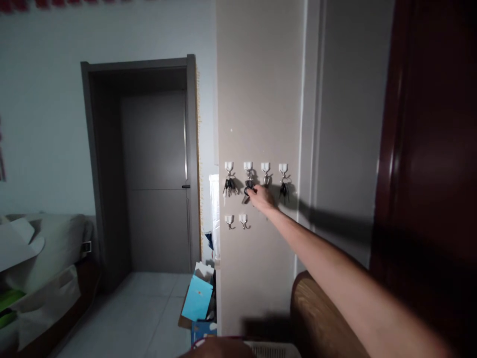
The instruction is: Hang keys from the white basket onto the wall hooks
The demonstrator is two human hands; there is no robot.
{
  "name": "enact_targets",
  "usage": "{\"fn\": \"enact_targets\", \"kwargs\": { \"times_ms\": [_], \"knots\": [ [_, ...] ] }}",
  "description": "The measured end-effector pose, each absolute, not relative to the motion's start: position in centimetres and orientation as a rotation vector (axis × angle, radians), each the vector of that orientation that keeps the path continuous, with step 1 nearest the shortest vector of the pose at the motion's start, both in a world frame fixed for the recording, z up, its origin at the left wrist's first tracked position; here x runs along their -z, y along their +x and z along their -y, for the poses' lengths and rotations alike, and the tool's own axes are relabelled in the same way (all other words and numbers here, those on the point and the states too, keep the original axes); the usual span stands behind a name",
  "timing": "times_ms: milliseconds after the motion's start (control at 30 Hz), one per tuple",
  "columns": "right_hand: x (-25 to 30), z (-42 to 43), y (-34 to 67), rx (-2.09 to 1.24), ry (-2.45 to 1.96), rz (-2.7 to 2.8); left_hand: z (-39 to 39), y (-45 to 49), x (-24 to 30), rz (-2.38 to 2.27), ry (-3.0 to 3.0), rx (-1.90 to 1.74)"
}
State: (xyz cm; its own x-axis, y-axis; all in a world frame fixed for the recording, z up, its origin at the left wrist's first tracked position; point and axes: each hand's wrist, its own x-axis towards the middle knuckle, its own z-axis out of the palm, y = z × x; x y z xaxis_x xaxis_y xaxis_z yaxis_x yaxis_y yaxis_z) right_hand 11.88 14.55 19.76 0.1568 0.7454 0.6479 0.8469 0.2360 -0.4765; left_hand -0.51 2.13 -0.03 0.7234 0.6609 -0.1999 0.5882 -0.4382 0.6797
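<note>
My right hand reaches out to the wall, its fingers closed on a bunch of keys under the second white hook of the upper row. The bunch's ring still appears to be at the hook. To its left hangs another bunch of keys on the first hook. Keys on the third hook are mostly hidden behind my hand. Dark keys hang from the fourth hook. At the bottom edge, my left hand is dim and cut off, its fingers not visible.
Two lower hooks hold no keys. A white slotted object and a rounded wooden piece lie below my right arm. A blue box stands on the floor, a grey door behind, and a sofa at left.
</note>
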Motion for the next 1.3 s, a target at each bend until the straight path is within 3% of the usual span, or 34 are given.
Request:
{"fn": "enact_targets", "kwargs": {
  "times_ms": [100,267,333,567,733,967,1100,1300],
  "knots": [
    [-22.6,-14.3,11.6,0.164,-1.387,1.499,-3.5,-0.9,-2.7,-0.963,2.158,-0.269],
    [-25.7,-13.4,11.6,0.034,-1.116,1.580,-9.4,-1.3,-16.0,-1.237,1.774,-1.395],
    [-24.7,-12.9,12.7,0.026,-1.114,1.616,-11.2,-1.4,-19.8,-1.393,1.758,-1.624],
    [-17.6,-13.6,17.7,0.106,-1.429,1.257,-14.5,-0.3,-21.7,-1.880,1.791,-1.517],
    [-17.4,-14.5,17.2,0.187,-1.498,1.401,-15.8,-0.5,-21.9,-1.501,1.676,-1.650],
    [-20.4,-14.8,15.5,0.118,-1.553,1.510,-13.9,-0.9,-27.2,-0.884,1.443,-2.067],
    [-21.7,-15.5,15.9,0.073,-1.550,1.400,-11.4,-0.8,-27.1,-0.859,1.718,-1.919],
    [-22.8,-14.7,18.2,0.048,-1.488,1.341,-5.7,-0.9,-18.0,-1.029,2.310,-0.967]
  ]
}}
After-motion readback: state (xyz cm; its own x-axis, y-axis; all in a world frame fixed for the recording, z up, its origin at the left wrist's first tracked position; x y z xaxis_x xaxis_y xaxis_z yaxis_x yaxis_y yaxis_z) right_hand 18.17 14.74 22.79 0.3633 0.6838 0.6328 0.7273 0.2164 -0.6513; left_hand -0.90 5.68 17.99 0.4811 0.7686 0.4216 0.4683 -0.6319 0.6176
